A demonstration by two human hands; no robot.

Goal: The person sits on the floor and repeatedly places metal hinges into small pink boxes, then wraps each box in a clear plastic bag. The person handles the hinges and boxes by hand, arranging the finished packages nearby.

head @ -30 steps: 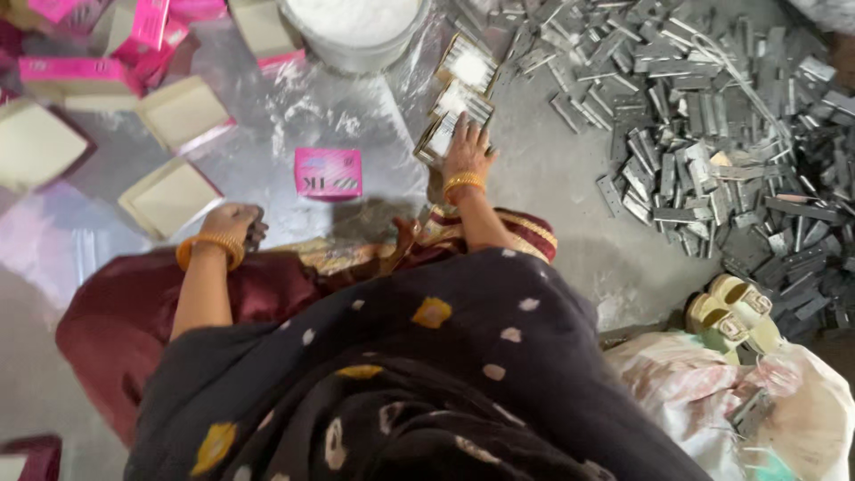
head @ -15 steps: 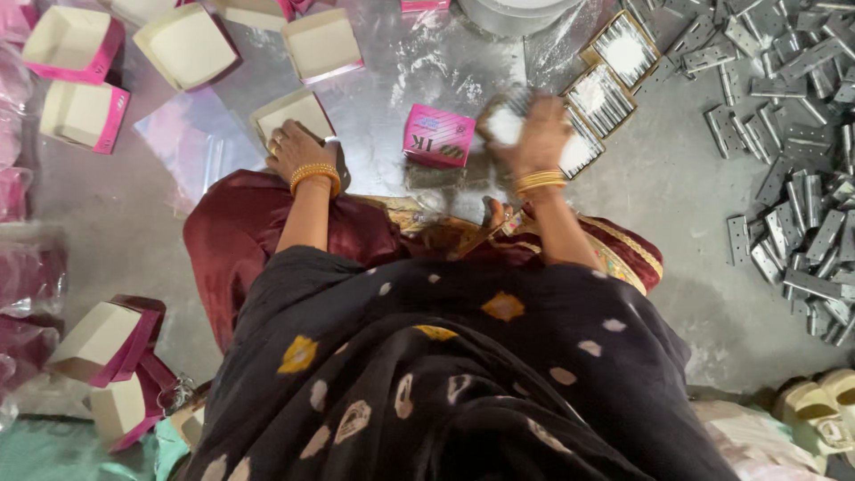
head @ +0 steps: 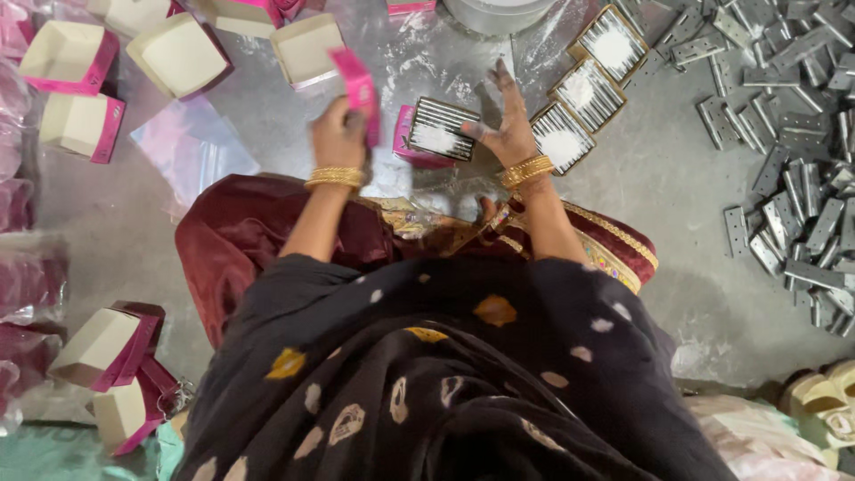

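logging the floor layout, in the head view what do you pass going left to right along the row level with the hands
open pink boxes → left hand holding a pink box lid → striped card stack → right hand → more striped card stacks → pile of grey metal hinges

Even, fairly bright light falls from above on the grey floor (head: 659,178), throwing soft shadows, with white glare on the clear plastic sheet (head: 427,62) and motion blur smearing the pink box (head: 359,89) at the left hand (head: 337,135).
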